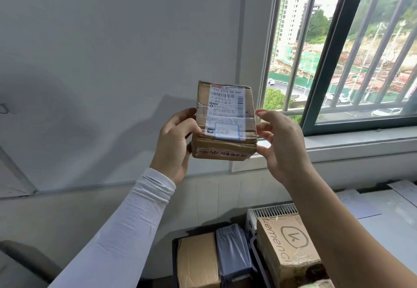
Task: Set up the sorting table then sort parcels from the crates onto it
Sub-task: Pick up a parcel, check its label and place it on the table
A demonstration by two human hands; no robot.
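A small brown cardboard parcel with a white shipping label is held up in front of the wall, its label facing me. My left hand grips its left side, thumb on the front and fingers behind. My right hand touches its right edge with fingertips, fingers fairly straight. Below, a dark crate holds a brown parcel and a grey-blue bag parcel. A larger printed cardboard box stands in a white crate to the right.
A white wall fills the left and centre. A barred window with a wide sill lies to the right. A white table surface with paper sheets sits at lower right. A dark chair part shows at lower left.
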